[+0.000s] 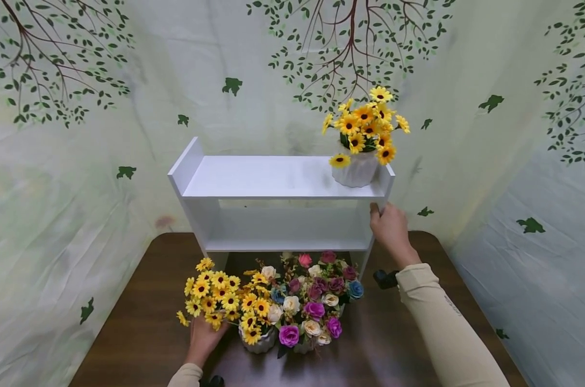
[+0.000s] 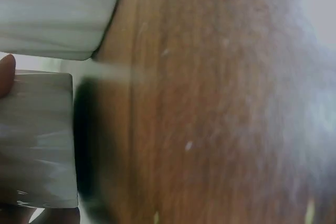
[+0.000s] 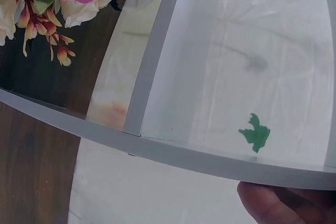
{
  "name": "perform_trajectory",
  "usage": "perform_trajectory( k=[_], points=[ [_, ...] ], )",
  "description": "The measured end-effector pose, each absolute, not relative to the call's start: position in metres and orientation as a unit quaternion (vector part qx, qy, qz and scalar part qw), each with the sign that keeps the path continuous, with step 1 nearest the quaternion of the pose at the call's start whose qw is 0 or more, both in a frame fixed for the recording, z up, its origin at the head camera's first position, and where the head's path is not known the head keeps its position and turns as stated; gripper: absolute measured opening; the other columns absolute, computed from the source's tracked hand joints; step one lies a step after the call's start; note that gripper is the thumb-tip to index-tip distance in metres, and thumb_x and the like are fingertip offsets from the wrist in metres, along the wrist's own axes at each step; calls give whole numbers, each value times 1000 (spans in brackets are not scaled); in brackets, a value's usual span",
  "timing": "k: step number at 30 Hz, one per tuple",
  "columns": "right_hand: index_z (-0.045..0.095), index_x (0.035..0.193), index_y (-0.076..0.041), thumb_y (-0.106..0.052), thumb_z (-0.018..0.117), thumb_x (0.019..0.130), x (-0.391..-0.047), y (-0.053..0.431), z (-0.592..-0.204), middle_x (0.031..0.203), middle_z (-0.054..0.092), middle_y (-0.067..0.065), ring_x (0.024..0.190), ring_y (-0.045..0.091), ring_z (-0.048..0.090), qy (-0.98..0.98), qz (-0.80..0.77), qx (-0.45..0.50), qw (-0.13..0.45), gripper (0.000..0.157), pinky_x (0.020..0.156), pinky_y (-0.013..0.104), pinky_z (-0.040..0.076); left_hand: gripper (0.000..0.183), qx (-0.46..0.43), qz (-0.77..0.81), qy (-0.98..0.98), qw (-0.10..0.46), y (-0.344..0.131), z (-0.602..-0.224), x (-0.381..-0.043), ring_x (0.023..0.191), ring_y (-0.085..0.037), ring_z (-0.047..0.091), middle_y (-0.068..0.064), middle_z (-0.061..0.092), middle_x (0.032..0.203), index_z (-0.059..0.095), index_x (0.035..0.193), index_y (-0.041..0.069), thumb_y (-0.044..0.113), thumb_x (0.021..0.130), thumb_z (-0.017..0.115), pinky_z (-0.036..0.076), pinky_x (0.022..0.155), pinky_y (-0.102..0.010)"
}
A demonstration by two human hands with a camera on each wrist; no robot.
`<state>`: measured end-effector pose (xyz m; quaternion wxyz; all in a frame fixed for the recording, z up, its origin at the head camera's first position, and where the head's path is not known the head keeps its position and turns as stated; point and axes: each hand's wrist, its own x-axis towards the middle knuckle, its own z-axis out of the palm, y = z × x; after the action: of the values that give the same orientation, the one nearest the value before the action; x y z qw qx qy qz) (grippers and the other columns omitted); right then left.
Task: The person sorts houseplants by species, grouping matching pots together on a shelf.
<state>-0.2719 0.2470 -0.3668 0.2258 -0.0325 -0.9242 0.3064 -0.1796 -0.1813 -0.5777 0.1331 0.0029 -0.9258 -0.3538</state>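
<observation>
My left hand (image 1: 206,334) grips a pot of yellow daisy-like flowers (image 1: 212,293) at the front left of the table. In the left wrist view, fingers hold this ribbed white pot (image 2: 37,140) from both sides. At the right side panel of a two-tier white shelf (image 1: 254,177), my right hand (image 1: 393,231) holds the panel's edge, some fingers hidden. The right wrist view shows a fingertip (image 3: 262,200) against the shelf's edge (image 3: 210,162). Another pot of yellow flowers (image 1: 355,171) stands on the top tier, at its right end.
Before the shelf stand a white pot of yellow flowers (image 1: 258,341) and mixed purple, cream and blue roses (image 1: 316,301). The shelf's lower tier (image 1: 283,244) sits above the brown table (image 1: 389,338). A leaf-printed cloth (image 1: 283,118) hangs behind.
</observation>
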Motion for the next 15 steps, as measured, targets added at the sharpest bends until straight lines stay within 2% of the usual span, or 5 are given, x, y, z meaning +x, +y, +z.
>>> perform_trajectory(
  k=[3, 7, 9, 12, 15],
  points=[
    [50, 73, -4, -21, 48, 103, -272, 245, -365, 60, 44, 6, 54, 21, 41, -924, 311, -33, 222, 34, 49, 30, 32, 44, 44, -369, -921, 117, -185, -568, -181, 87, -46, 65, -29, 68, 95, 60, 106, -11, 14, 74, 78, 52, 76, -56],
    [50, 73, -4, -21, 46, 103, -272, 245, -365, 60, 44, 6, 54, 20, 41, -924, 319, -36, 208, 35, 48, 29, 32, 59, 115, -412, -902, 63, -190, -547, -176, 100, -46, 63, -33, 65, 110, 55, 118, -12, 28, 81, 78, 52, 83, -55],
    [50, 74, -4, -21, 46, 103, -270, 246, -366, 61, 45, 7, 54, 20, 42, -925, 320, -35, 203, 35, 48, 29, 32, 72, 136, -435, -889, 50, -192, -532, -171, 105, -45, 62, -33, 62, 117, 51, 125, -11, 37, 80, 80, 52, 85, -54],
    [50, 73, -4, -21, 45, 103, -269, 246, -367, 61, 47, 9, 53, 21, 42, -925, 319, -31, 203, 35, 47, 30, 33, 85, 133, -453, -879, 70, -194, -507, -167, 110, -40, 61, -27, 61, 122, 50, 130, -3, 48, 72, 86, 53, 87, -45],
    [49, 72, -4, -21, 45, 103, -270, 246, -366, 61, 47, 9, 52, 21, 42, -924, 318, -25, 210, 36, 47, 30, 32, 78, 100, -451, -879, 118, -195, -480, -167, 107, -27, 62, -17, 66, 119, 55, 127, 8, 46, 68, 89, 50, 84, -31]
  ],
)
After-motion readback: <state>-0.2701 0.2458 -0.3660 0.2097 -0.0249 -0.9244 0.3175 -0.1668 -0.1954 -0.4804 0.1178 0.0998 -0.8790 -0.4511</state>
